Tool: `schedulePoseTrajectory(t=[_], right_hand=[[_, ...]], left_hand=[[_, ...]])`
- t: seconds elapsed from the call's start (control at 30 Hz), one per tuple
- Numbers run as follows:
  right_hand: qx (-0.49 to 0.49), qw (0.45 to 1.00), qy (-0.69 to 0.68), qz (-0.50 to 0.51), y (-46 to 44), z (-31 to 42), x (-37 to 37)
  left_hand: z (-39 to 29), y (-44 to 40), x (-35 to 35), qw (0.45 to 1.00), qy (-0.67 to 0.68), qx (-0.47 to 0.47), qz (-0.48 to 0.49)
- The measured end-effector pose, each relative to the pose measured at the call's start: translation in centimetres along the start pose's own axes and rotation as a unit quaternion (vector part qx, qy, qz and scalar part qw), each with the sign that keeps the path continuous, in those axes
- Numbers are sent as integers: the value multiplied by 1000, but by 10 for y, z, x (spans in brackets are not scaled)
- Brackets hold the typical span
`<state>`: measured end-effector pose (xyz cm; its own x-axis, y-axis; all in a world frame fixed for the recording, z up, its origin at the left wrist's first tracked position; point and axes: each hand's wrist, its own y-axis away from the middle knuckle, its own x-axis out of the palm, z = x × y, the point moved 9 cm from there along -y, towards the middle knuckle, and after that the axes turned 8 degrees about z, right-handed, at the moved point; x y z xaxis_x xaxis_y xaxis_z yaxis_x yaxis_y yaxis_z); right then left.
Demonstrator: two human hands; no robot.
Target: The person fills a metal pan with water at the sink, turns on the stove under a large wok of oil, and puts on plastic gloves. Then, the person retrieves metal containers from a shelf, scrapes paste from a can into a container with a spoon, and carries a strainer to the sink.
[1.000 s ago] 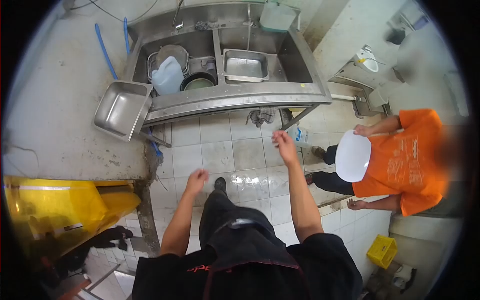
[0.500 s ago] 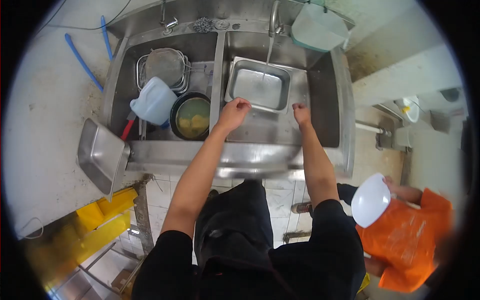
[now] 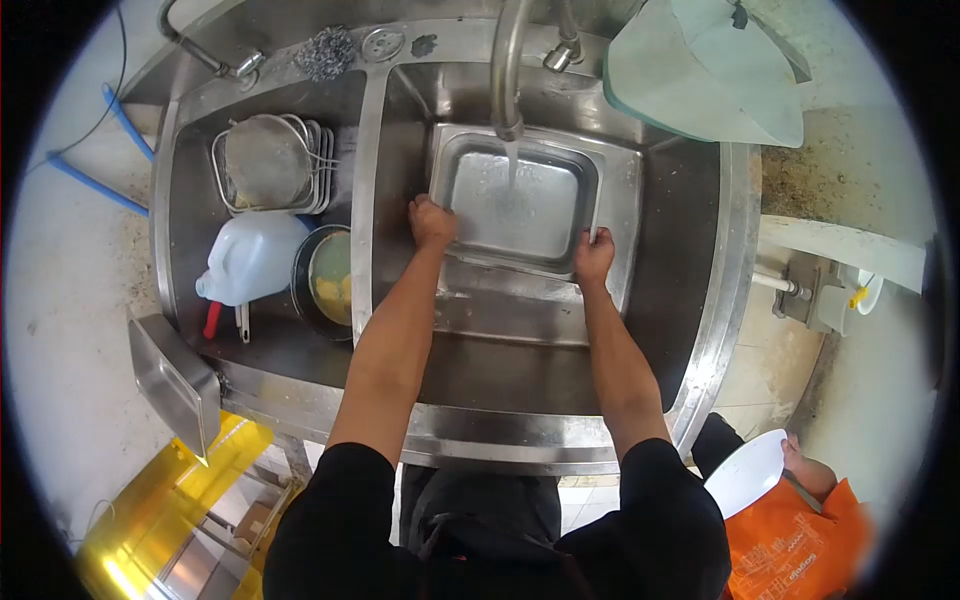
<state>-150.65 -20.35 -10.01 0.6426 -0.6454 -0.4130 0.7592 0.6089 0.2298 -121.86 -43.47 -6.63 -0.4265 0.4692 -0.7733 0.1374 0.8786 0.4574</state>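
A rectangular metal pan (image 3: 520,205) sits in the right sink basin, and water runs into it from the faucet (image 3: 508,85). My left hand (image 3: 432,222) is closed on the pan's left rim. On the opposite side, my right hand (image 3: 594,256) grips the right rim near the front corner. Some water covers the pan's bottom. Both hands' fingertips are partly hidden by the rim.
The left basin holds a plastic jug (image 3: 255,258), wire-handled strainers (image 3: 268,162) and a dark pot (image 3: 330,285). Another metal pan (image 3: 175,385) leans at left. A person in orange (image 3: 800,545) holds a white dish (image 3: 748,472) at lower right.
My view has moved closer over the sink. Both hands have reached forward and closed on the pan's sides. The person in orange now appears lower in view.
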Motion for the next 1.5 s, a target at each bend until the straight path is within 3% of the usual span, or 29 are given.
schedulePoseTrajectory(t=[0.07, 0.23, 0.37, 0.43, 0.5, 0.6, 0.93, 1.1, 1.5], right_hand=[[-13, 999, 22, -19, -3, 4, -11], [-9, 996, 90, -4, 8, 59, -36], [-14, 1000, 23, -11, 8, 61, -54], [42, 999, 12, -1, 16, 69, -63], [13, 994, -108, 4, 23, 92, -70], [10, 989, -145, -13, 32, 108, -84], [6, 991, -136, -20, 49, 141, -101], [13, 998, -44, -30, 57, 142, -105], [13, 1000, -2, -28, 71, 163, -114]], left_hand=[[0, -10, 8, 1000, 9, 19, 19], [-4, 15, -20, 996, 54, 29, -58], [-37, 38, -64, 995, 62, 67, -46], [-49, 49, -80, 995, 72, 58, -41], [-59, 57, -93, 994, 80, 68, -36], [-74, 68, -108, 993, 85, 83, -23], [-83, 82, -135, 991, 103, 82, 2], [-79, 94, -144, 991, 106, 79, 4], [-73, 107, -149, 989, 121, 79, 19]])
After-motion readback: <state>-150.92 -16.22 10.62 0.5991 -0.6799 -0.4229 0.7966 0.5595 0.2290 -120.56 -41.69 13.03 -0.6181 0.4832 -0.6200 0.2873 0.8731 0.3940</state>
